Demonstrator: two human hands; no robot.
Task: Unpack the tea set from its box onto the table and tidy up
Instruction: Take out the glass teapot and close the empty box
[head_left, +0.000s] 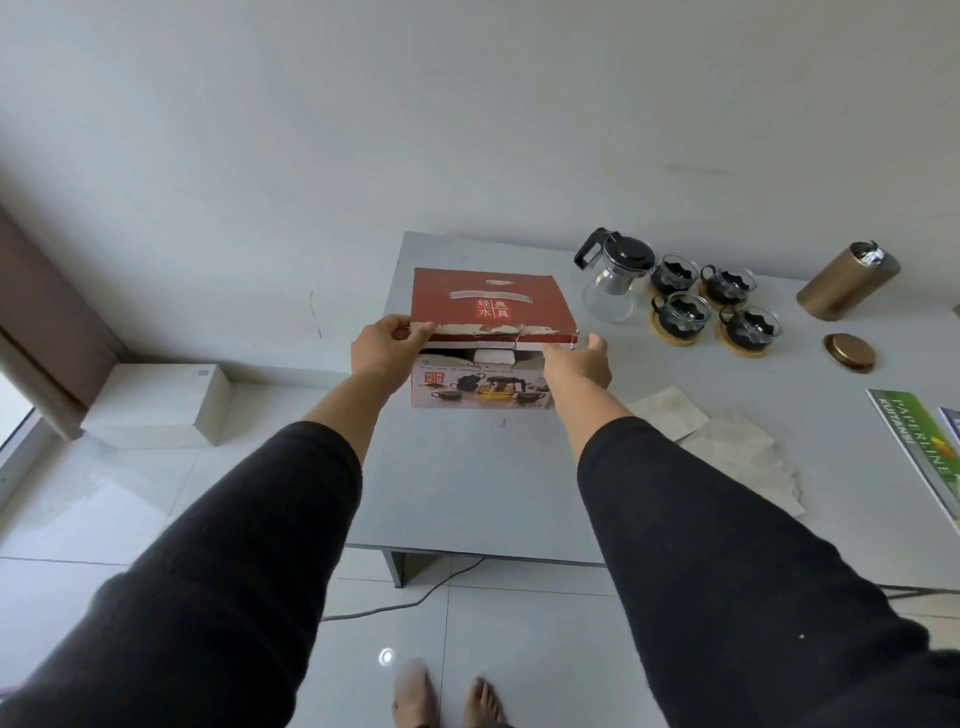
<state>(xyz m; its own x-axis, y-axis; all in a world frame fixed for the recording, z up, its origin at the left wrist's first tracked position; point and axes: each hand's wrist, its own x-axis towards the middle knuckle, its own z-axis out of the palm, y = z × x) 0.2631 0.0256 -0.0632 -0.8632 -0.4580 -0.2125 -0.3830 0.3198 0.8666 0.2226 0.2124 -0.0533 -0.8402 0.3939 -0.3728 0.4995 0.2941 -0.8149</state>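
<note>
The red tea set box (491, 304) stands on the grey table (467, 483) near its left edge, its torn lid flap nearly flat. White packing shows in the gap under the flap. My left hand (384, 353) pinches the flap's near left corner. My right hand (579, 364) is at the box's near right corner with fingers extended. To the right stand a glass teapot (613, 280) with a black lid and several glass cups (714, 306) on wooden coasters.
A gold canister (847, 280) lies at the table's back right, its gold lid (849, 352) in front of it. Crumpled paper sheets (727, 441) lie to my right, a green booklet (919, 452) at the right edge. A white box (156, 405) and a cable (415, 597) are on the floor.
</note>
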